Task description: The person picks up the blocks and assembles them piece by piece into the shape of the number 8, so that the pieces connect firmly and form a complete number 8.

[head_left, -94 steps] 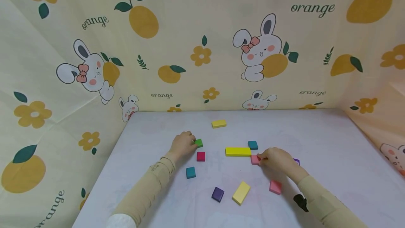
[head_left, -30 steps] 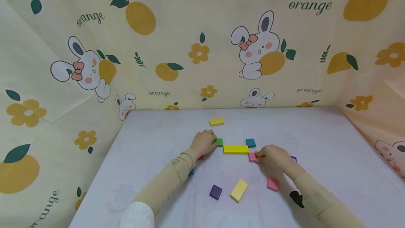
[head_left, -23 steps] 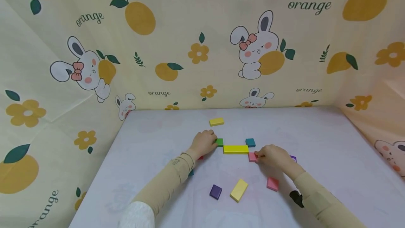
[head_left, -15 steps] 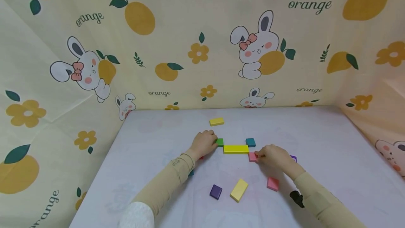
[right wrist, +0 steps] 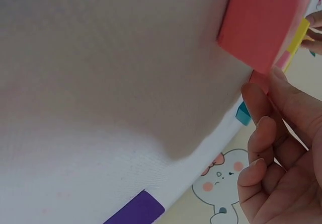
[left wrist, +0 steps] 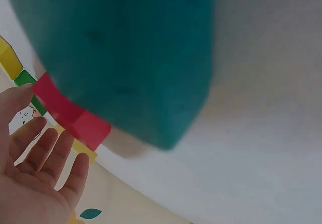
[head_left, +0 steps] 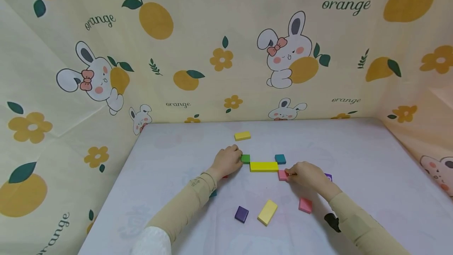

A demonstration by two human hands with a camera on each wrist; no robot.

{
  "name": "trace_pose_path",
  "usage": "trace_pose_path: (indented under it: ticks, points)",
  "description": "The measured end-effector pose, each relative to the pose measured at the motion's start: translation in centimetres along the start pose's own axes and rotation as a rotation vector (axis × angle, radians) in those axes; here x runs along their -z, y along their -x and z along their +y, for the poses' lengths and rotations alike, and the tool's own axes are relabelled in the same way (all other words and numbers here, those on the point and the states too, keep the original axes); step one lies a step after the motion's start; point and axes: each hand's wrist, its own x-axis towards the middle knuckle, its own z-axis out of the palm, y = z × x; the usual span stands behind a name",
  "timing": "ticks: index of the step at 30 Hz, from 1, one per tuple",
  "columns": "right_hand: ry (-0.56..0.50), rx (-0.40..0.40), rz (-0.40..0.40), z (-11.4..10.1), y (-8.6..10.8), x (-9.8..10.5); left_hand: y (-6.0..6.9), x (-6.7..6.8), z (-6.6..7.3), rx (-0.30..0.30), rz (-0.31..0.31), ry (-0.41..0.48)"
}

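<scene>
My left hand (head_left: 227, 159) pinches a green block (head_left: 245, 159) between thumb and fingertips; in the left wrist view the other fingers (left wrist: 55, 151) are spread beside it. The green block meets the far left corner of a long yellow block (head_left: 264, 167) that lies flat. At that block's near right corner is a pink block (head_left: 282, 175), pinched by my right hand (head_left: 307, 177). From the right wrist view, thumb and index finger of the right hand (right wrist: 282, 128) close on the pink block. A teal block (head_left: 280, 159) lies just beyond the yellow one's right end.
Nearer lie a dark purple block (head_left: 242, 214), a pale yellow block (head_left: 267, 212) and another pink block (head_left: 305, 205). A yellow block (head_left: 242, 135) is at the back. Red (head_left: 225, 176) and teal (head_left: 213, 194) blocks are partly behind the left arm, a purple one (head_left: 328, 177) behind the right hand.
Since the earliest frame, the left hand has moved right with the green block, up to the long yellow block. The right hand has stayed on the pink block. Over the last second hardly anything differs.
</scene>
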Motion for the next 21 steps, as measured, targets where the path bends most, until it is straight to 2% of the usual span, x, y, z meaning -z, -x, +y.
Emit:
trace_pose_path:
  ticks: [6,10,21]
  points:
    - [-0.004,-0.007,-0.009,0.0,-0.1,0.1,0.8,0.5,-0.5,0.006,-0.007,0.011]
    - [-0.004,-0.012,-0.015,-0.1,-0.1,0.1,1.9,0.9,-1.1,0.021,-0.012,0.051]
    - [-0.007,-0.027,-0.008,0.0,-0.2,-0.1,4.6,1.8,-3.4,0.036,-0.026,0.148]
